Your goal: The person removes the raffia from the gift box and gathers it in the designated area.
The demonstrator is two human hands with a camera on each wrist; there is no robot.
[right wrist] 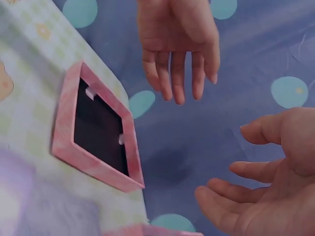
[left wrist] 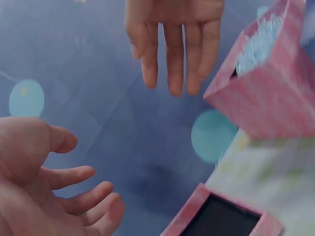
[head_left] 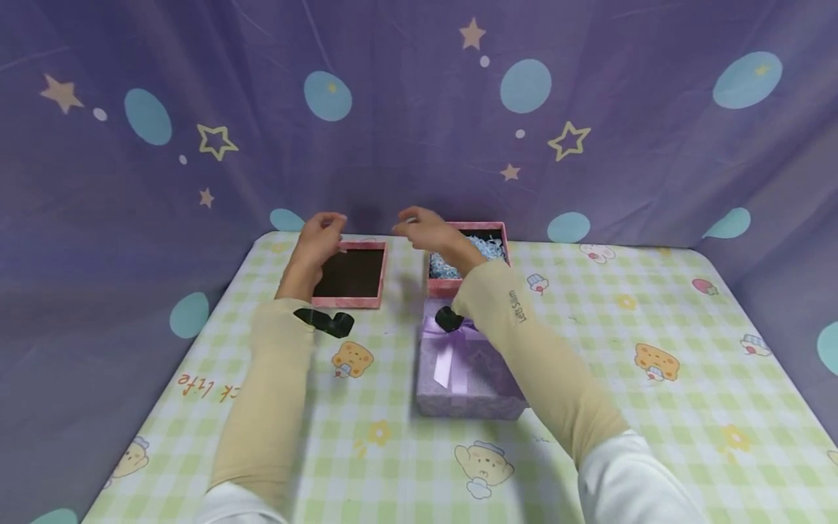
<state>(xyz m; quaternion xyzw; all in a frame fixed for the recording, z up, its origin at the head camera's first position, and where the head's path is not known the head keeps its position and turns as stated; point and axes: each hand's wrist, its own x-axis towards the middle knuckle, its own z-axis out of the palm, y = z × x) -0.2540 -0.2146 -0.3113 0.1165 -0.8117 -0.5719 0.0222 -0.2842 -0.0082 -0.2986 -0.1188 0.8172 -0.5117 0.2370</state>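
Note:
My left hand [head_left: 319, 244] is raised over the left side of a shallow pink box lid [head_left: 347, 302], which lies with its black inside up. Level with it, my right hand [head_left: 428, 231] hovers at the left of a pink box [head_left: 441, 287] filled with blue shredded paper [head_left: 484, 249]. Both hands hold nothing. In the left wrist view the left fingers [left wrist: 81, 174] are spread and loosely bent, and the right wrist view shows the same of the right fingers [right wrist: 256, 169]. A gap separates the two hands, palms turned toward each other.
Nearer than the pink box stands a purple gift box [head_left: 471, 404] with a lilac ribbon bow [head_left: 445, 364], partly covered by my right forearm. A green checked tablecloth [head_left: 366, 466] covers the table. Close behind its back edge hangs a purple curtain [head_left: 406, 145].

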